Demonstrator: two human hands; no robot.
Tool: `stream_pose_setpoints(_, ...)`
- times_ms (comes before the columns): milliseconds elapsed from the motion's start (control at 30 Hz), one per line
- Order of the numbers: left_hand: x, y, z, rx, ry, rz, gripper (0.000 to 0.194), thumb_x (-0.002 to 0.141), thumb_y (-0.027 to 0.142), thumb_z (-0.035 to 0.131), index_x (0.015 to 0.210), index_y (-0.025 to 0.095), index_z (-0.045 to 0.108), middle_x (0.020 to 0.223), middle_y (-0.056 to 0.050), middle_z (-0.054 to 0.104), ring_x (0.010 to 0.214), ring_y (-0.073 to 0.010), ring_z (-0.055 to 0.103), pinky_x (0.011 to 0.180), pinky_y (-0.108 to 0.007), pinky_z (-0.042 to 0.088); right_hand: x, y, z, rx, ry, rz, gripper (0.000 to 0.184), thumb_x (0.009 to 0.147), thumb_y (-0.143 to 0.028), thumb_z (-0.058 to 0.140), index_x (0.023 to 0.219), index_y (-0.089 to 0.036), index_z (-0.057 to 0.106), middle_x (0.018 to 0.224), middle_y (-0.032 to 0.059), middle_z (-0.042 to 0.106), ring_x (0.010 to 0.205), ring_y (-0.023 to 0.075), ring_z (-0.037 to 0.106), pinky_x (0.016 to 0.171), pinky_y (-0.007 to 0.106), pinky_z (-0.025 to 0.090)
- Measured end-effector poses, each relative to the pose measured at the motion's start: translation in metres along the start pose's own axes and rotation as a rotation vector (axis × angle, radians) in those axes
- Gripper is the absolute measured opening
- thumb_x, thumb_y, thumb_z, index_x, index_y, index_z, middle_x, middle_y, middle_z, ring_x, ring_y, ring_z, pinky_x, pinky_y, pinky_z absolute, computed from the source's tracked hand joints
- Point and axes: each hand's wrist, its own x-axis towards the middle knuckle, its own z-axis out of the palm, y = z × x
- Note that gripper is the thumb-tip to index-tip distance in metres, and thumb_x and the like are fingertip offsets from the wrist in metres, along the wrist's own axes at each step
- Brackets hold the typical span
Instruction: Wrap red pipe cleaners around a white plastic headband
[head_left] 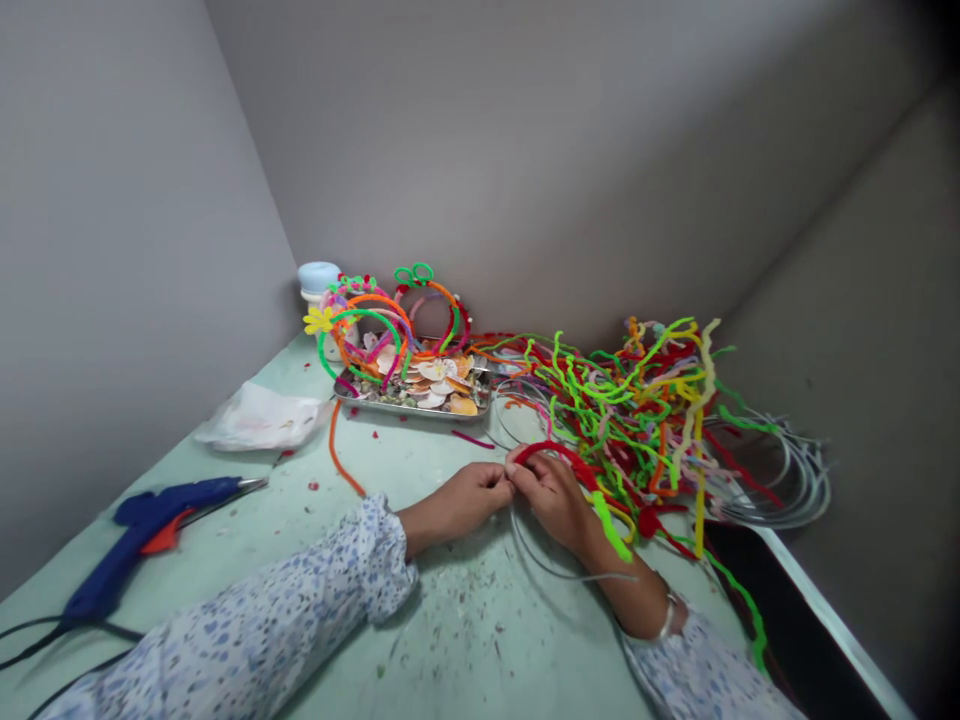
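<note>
My right hand (559,500) is closed on the end of a red pipe cleaner (559,450), which arches over the back of the hand. A bright green fuzzy piece (611,525) hangs at its lower right. Fingertips of my left hand (478,500) are pinched together and meet those of my right hand; the small bit between them is hidden. From under the joined fingers a thin grey wire (540,568) curves down and to the right, below my right hand.
A metal tray (420,410) of shells stands at the back, with finished pipe-cleaner hoops (367,315) on it. Loose pipe cleaners (622,420) are heaped at right, beside coiled wire (802,480). A blue glue gun (142,540) and white plastic bag (259,420) lie left.
</note>
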Motion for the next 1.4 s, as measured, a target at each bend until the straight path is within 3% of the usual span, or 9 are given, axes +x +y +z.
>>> stream_pose_setpoints(133, 0.0, -0.002, 0.002, 0.003, 0.018, -0.003, 0.014, 0.077, 0.025, 0.045, 0.069, 0.015, 0.05, 0.062, 0.004, 0.038, 0.057, -0.0089, 0.03, 0.055, -0.025, 0.024, -0.002, 0.012, 0.005, -0.014, 0.051, -0.039, 0.014, 0.084, -0.027, 0.048, 0.077, -0.019, 0.057, 0.071, 0.0019, 0.06, 0.07, 0.0165, 0.055, 0.067, 0.028, 0.041)
stream_pose_setpoints(267, -0.001, 0.002, 0.002, -0.089, 0.028, -0.031, 0.02, 0.077, 0.031, 0.048, 0.064, 0.016, 0.047, 0.059, 0.004, 0.038, 0.055, -0.0089, 0.03, 0.054, -0.025, 0.024, -0.003, 0.013, 0.007, 0.041, 0.047, 0.03, 0.015, 0.084, -0.028, 0.05, 0.074, -0.019, 0.057, 0.064, 0.0001, 0.056, 0.063, 0.015, 0.053, 0.062, 0.027, 0.04)
stream_pose_setpoints(467, -0.005, 0.015, -0.002, -0.193, 0.033, -0.088, 0.021, 0.076, 0.027, 0.039, 0.061, 0.016, 0.05, 0.051, 0.003, 0.041, 0.046, -0.0092, 0.033, 0.045, -0.025, 0.022, -0.003, 0.016, 0.007, 0.434, 0.047, 0.27, 0.022, 0.084, -0.038, 0.052, 0.072, -0.019, 0.054, 0.048, -0.0063, 0.044, 0.041, 0.0092, 0.038, 0.041, 0.022, 0.03)
stream_pose_setpoints(700, -0.002, 0.008, 0.0, -0.267, 0.063, -0.11, 0.018, 0.079, 0.029, 0.046, 0.066, 0.016, 0.05, 0.052, 0.004, 0.041, 0.045, -0.0079, 0.033, 0.046, -0.024, 0.023, 0.0, 0.027, 0.009, 0.716, 0.125, 0.3, 0.02, 0.08, -0.038, 0.062, 0.078, -0.018, 0.059, 0.052, -0.0056, 0.048, 0.042, 0.0071, 0.042, 0.04, 0.018, 0.033)
stream_pose_setpoints(1000, 0.0, 0.007, 0.001, -0.292, 0.094, -0.135, 0.026, 0.08, 0.041, 0.055, 0.071, 0.016, 0.052, 0.052, 0.004, 0.042, 0.045, -0.0072, 0.034, 0.046, -0.025, 0.022, 0.0, 0.027, 0.01, 0.698, 0.138, 0.306, 0.024, 0.08, -0.041, 0.064, 0.078, -0.018, 0.059, 0.054, -0.0057, 0.048, 0.042, 0.0071, 0.041, 0.04, 0.019, 0.032)
stream_pose_setpoints(1400, -0.001, 0.005, -0.001, -0.4, -0.018, -0.095, 0.033, 0.081, 0.046, 0.054, 0.077, 0.013, 0.056, 0.066, -0.001, 0.052, 0.05, -0.0073, 0.039, 0.048, -0.023, 0.025, 0.0, 0.023, 0.01, 0.635, 0.149, 0.332, 0.03, 0.078, -0.046, 0.064, 0.078, -0.016, 0.058, 0.052, -0.0061, 0.048, 0.039, 0.0064, 0.042, 0.039, 0.019, 0.032)
